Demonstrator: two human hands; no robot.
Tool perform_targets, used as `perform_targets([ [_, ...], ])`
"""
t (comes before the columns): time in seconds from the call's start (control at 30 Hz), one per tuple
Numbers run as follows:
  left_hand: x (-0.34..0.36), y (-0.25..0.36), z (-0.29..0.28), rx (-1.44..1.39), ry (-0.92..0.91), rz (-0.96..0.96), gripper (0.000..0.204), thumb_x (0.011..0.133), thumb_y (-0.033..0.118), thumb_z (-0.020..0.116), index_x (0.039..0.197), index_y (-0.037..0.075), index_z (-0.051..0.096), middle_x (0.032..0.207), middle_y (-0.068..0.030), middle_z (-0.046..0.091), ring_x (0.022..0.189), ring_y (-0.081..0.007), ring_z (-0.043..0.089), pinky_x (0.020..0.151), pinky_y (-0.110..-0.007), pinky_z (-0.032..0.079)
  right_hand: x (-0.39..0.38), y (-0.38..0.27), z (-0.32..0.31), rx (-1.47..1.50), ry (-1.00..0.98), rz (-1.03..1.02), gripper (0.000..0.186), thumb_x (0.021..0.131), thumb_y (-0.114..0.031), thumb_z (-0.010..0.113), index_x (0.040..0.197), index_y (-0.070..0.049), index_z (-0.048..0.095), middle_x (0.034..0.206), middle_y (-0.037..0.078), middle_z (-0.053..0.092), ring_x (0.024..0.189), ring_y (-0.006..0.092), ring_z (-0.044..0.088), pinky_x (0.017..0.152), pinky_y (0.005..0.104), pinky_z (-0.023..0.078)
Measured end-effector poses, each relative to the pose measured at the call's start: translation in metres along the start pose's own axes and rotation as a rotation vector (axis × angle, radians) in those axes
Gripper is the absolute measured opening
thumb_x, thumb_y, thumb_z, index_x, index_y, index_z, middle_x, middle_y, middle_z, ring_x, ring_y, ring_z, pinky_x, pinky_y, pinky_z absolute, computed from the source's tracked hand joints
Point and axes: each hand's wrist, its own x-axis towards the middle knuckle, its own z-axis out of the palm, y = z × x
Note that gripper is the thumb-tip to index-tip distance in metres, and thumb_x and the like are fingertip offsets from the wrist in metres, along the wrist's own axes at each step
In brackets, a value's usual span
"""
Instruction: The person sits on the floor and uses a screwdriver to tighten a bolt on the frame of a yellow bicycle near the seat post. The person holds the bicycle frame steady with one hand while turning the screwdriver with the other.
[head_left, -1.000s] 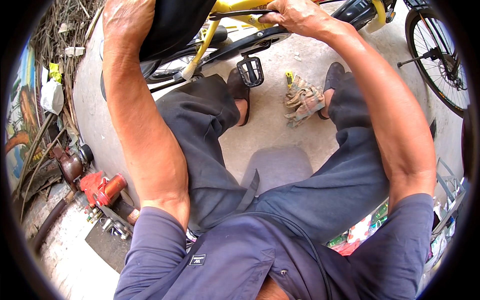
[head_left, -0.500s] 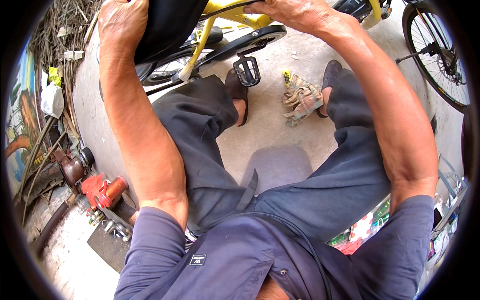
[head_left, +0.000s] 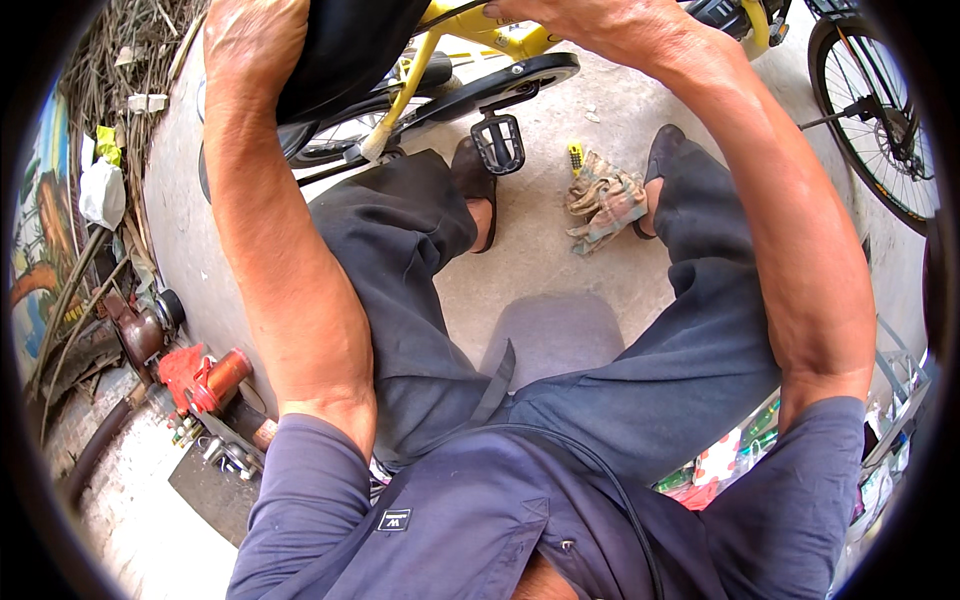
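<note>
In front of my knees stands a yellow bicycle frame with a black chain guard and a black pedal. A smooth black part, apparently the saddle, covers some of it at the upper left. My left hand lies against the side of that black part, its fingers cut off by the picture's top edge. Over the yellow tube my right hand reaches from the right, fingers bent inward beside a dark cable. What its fingertips grip is hidden.
A crumpled camouflage glove and a small yellow-and-black item lie between my feet. Another bicycle wheel stands at the right. Tools and a red-wrapped cylinder sit at the left, sticks behind them.
Both hands have shifted slightly upward in the picture, and my right hand a little to the left. The bicycle has moved slightly to the right in view.
</note>
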Motion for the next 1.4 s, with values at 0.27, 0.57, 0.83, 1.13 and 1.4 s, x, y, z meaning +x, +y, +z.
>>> perform_targets([
  [0.27, 0.044, -0.071, -0.012, 0.036, 0.077, -0.152, 0.025, 0.086, 0.022, 0.062, 0.094, -0.001, 0.067, 0.088, -0.0173, 0.065, 0.084, -0.0264, 0.062, 0.077, -0.034, 0.046, 0.007, -0.003, -0.001, 0.087, 0.046, -0.044, 0.025, 0.083, -0.03, 0.061, 0.076, -0.006, 0.064, 0.069, 0.016, 0.062, 0.072, 0.0346, 0.063, 0.067, 0.0446, 0.048],
  [0.57, -0.012, 0.016, 0.004, 0.134, 0.103, 0.054, 0.026, 0.086, 0.023, 0.062, 0.094, -0.001, 0.068, 0.087, -0.0173, 0.065, 0.084, -0.0271, 0.062, 0.077, -0.035, 0.046, 0.003, 0.004, -0.012, 0.132, -0.005, 0.0, 0.021, 0.08, -0.025, 0.061, 0.074, -0.006, 0.063, 0.066, 0.016, 0.061, 0.069, 0.0348, 0.062, 0.063, 0.0443, 0.047],
  [0.83, -0.016, 0.02, 0.004, 0.264, 0.135, 0.228, 0.027, 0.086, 0.023, 0.062, 0.094, -0.002, 0.068, 0.091, -0.0183, 0.064, 0.088, -0.0289, 0.061, 0.08, -0.036, 0.045, -0.002, 0.006, -0.012, 0.165, 0.086, -0.082, 0.018, 0.08, -0.022, 0.063, 0.073, -0.005, 0.063, 0.065, 0.016, 0.06, 0.068, 0.0346, 0.062, 0.063, 0.0438, 0.047],
  [1.13, -0.007, 0.009, 0.007, 0.15, 0.093, 0.133, 0.027, 0.086, 0.023, 0.062, 0.094, -0.002, 0.067, 0.093, -0.0186, 0.063, 0.09, -0.029, 0.061, 0.082, -0.035, 0.045, -0.004, 0.003, -0.014, 0.15, 0.097, -0.09, 0.02, 0.081, -0.024, 0.063, 0.074, -0.006, 0.063, 0.065, 0.016, 0.061, 0.068, 0.0342, 0.062, 0.063, 0.0438, 0.047],
  [1.4, -0.008, 0.011, 0.006, 0.151, 0.101, 0.108, 0.027, 0.086, 0.023, 0.062, 0.095, -0.002, 0.067, 0.092, -0.018, 0.064, 0.088, -0.0275, 0.061, 0.08, -0.035, 0.045, 0.002, 0.006, -0.011, 0.17, 0.063, -0.058, 0.021, 0.081, -0.025, 0.063, 0.074, -0.005, 0.064, 0.065, 0.016, 0.061, 0.067, 0.0339, 0.062, 0.062, 0.043, 0.046],
])
